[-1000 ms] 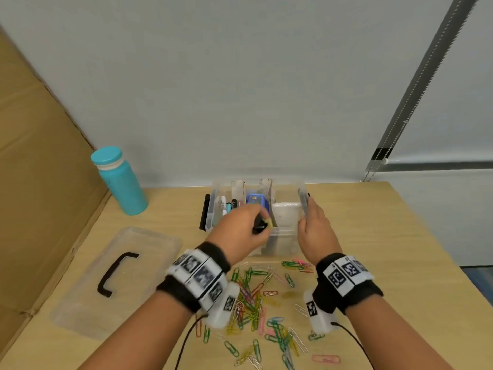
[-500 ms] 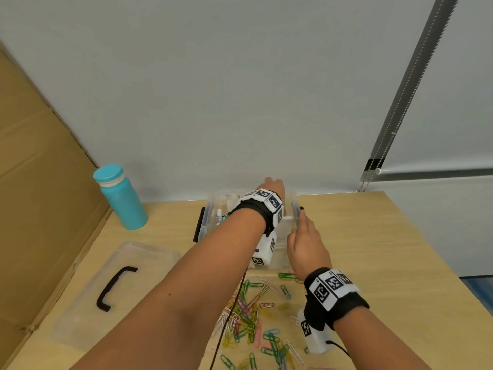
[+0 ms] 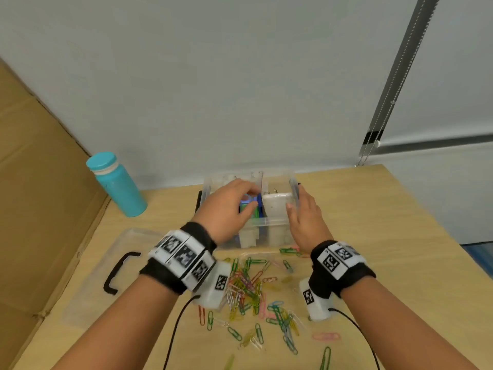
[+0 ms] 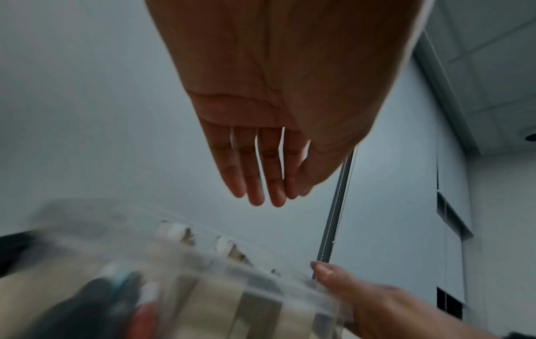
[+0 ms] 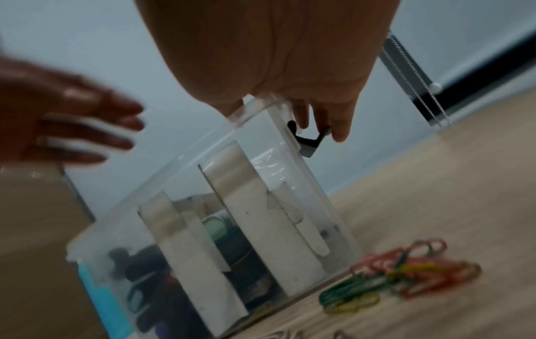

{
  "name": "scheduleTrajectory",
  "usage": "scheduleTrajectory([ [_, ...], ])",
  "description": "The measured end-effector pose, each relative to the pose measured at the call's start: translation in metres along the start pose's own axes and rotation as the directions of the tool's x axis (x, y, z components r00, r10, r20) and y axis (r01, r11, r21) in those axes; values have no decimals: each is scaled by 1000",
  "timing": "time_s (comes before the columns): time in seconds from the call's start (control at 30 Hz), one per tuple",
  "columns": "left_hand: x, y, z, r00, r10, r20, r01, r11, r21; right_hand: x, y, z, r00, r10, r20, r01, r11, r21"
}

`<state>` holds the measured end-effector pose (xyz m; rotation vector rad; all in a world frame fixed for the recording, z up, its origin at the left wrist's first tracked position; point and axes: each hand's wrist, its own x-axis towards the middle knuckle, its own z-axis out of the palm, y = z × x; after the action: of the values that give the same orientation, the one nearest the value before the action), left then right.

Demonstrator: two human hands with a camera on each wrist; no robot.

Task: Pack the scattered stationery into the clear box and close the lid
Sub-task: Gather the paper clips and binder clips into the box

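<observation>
The clear box (image 3: 266,232) stands at the back of the table, with pens and a blue and green item (image 3: 250,207) inside. My left hand (image 3: 232,206) hovers over its middle compartments; in the left wrist view the left hand (image 4: 269,197) has straight fingers and holds nothing. My right hand (image 3: 298,206) grips the box's right wall, thumb inside and fingers outside. In the right wrist view its fingers (image 5: 339,128) curl over the rim by a black latch (image 5: 307,137). Coloured paper clips (image 3: 248,287) lie scattered in front of the box. The clear lid (image 3: 88,284) lies at the left.
A teal bottle (image 3: 117,185) stands at the back left beside a cardboard sheet (image 3: 32,209) leaning along the table's left edge. The lid has a black handle (image 3: 117,273). The wall runs close behind the box. Bare table (image 3: 386,236) shows to the right.
One second ago my left hand held a small black item above the box. It then reached to the box's far side and has now drawn back empty. The right hand has stayed on the box's wall.
</observation>
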<state>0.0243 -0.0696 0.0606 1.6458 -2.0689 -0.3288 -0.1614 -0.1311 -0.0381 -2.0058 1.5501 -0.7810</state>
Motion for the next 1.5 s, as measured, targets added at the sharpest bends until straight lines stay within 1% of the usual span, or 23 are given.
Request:
scheduleTrajectory([
  [0.07,-34,-10,2,1000,-5,-18,4,999,-42,-11,4,-4,999,22,-30,-18,990,138],
  [0.1,-49,-17,6,1000,-27,-9,27,999,-46,-19,6,-7,996,53,-69,-41,985,169],
  [0.17,-77,-37,17,994,-102,37,103,993,-49,-36,16,-9,982,137,-134,-112,978,176],
  [0.2,-88,-48,24,986,-149,73,152,988,-39,-44,23,-8,975,182,-124,-161,973,165],
  [0.27,-103,-70,39,948,-269,173,266,963,37,-54,37,-5,970,241,-19,-238,967,88],
  [0.3,-106,-80,47,917,-329,227,316,944,95,-57,42,-2,968,244,60,-245,970,5],
  [0.33,-107,-87,54,887,-376,270,349,926,143,-58,45,1,962,234,143,-224,971,-84],
  [0.4,-103,-93,66,851,-418,318,379,908,181,-60,44,9,936,203,287,-146,968,-206],
  [0.47,-96,-92,75,836,-426,345,386,905,182,-63,38,20,898,170,407,-44,952,-302],
  [0.53,-90,-87,83,829,-426,363,376,904,203,-69,31,29,847,156,508,86,903,-421],
  [0.57,-88,-84,87,828,-420,371,364,907,213,-72,27,32,827,147,542,133,886,-444],
  [0.63,-87,-80,93,839,-382,387,321,922,215,-80,22,37,814,94,574,202,880,-430],
  [0.73,-92,-76,101,855,-319,409,256,945,202,-86,19,37,824,-16,566,267,892,-365],
  [0.87,-101,-74,102,870,-289,400,248,957,153,-91,12,39,835,-74,546,323,869,-375],
  [0.93,-103,-74,102,879,-294,375,272,956,110,-92,7,45,842,-74,535,294,894,-338],
  [1.0,-102,-74,102,891,-301,340,291,953,79,-90,3,50,859,-60,509,237,927,-291],
  [1.13,-100,-72,100,904,-322,281,300,946,121,-87,2,55,880,-45,472,193,944,-268],
  [1.27,-99,-72,98,913,-318,258,286,946,154,-84,6,47,890,-23,455,149,958,-243],
  [1.4,-101,-73,94,927,-309,214,303,951,59,-79,9,30,899,12,437,45,992,-120],
  [1.5,-102,-73,90,935,-308,174,319,947,-40,-74,3,11,900,10,435,8,999,-39],
])
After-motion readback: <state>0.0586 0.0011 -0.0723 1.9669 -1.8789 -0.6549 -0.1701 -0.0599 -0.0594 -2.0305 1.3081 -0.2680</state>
